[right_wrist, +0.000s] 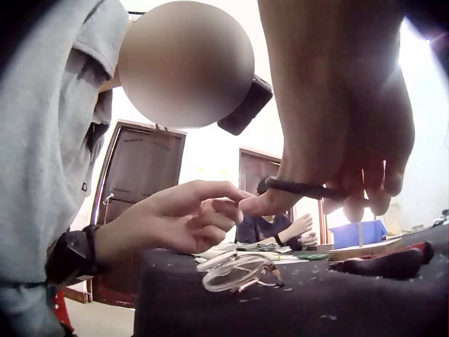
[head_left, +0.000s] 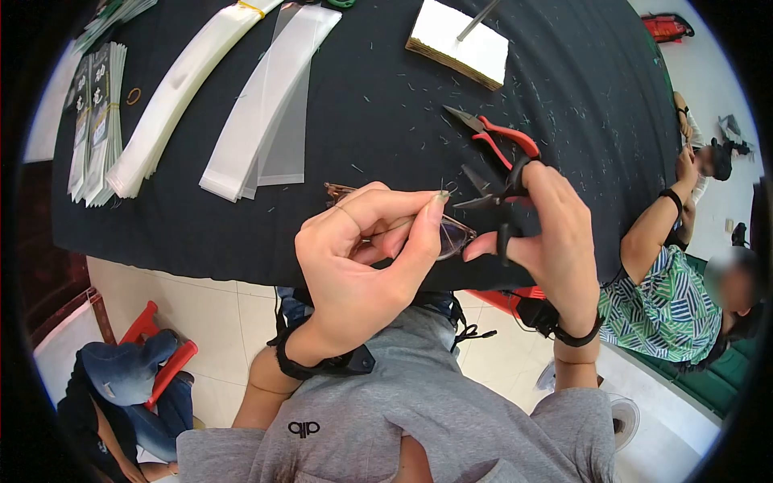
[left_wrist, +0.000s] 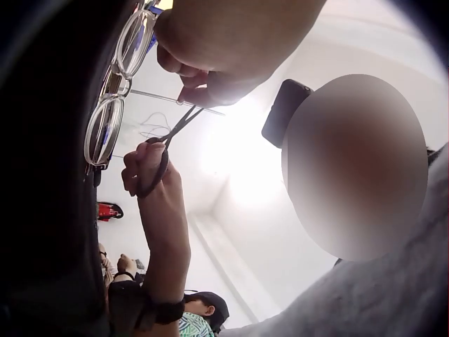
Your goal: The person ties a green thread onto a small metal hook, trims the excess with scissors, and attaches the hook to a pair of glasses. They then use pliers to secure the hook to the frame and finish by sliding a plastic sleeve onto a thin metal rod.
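Note:
Between thumb and index finger, my left hand pinches a fine wire-like strand; its loops show against the white wall in the left wrist view, beside a thin rod crossing at the fingertips. My right hand holds black-handled scissors, thumb in one ring and fingers in the other. Their blades stand apart, tips pointing at the left fingertips and close to the strand. A pair of eyeglasses lies on the black tablecloth below my left hand, which partly covers it.
Red-handled pliers lie just beyond the scissors. Farther back stands a white-topped block with a metal rod. Clear plastic sleeves and banded printed packets lie left. Small clippings dot the cloth. Another person sits at right.

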`<state>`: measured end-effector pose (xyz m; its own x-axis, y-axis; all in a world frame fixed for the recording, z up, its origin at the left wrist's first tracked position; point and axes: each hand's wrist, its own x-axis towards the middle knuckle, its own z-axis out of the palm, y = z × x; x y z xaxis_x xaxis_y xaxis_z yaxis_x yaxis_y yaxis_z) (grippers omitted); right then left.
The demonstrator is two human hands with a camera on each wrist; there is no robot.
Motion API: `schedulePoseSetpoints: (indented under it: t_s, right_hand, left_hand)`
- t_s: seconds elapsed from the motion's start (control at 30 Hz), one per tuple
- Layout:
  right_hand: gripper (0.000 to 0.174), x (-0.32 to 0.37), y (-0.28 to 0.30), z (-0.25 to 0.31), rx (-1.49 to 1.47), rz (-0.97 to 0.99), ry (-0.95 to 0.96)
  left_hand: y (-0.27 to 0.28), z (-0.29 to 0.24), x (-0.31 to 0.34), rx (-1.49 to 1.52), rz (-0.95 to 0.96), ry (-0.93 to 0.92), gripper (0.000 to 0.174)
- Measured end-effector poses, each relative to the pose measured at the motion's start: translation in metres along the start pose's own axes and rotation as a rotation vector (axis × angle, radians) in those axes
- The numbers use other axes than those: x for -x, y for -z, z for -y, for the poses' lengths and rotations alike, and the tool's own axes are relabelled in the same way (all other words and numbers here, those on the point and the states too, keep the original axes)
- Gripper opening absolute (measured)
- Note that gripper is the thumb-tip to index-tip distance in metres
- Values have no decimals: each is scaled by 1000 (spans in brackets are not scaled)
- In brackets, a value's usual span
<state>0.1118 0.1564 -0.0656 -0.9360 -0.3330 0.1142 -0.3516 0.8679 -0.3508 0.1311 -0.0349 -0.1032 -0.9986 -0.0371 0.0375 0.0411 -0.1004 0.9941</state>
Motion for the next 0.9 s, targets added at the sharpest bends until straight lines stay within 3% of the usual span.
schedulePoseSetpoints:
  t_s: [0.23,0.9]
  right_hand:
    - [54,3,1,6,38,22,30]
    - [49,11,-6,12,52,-29,-36]
  left_hand:
    - [-6,2,4,33,-25,-25,12]
    - [-10,0,8,73,-51,-23,9]
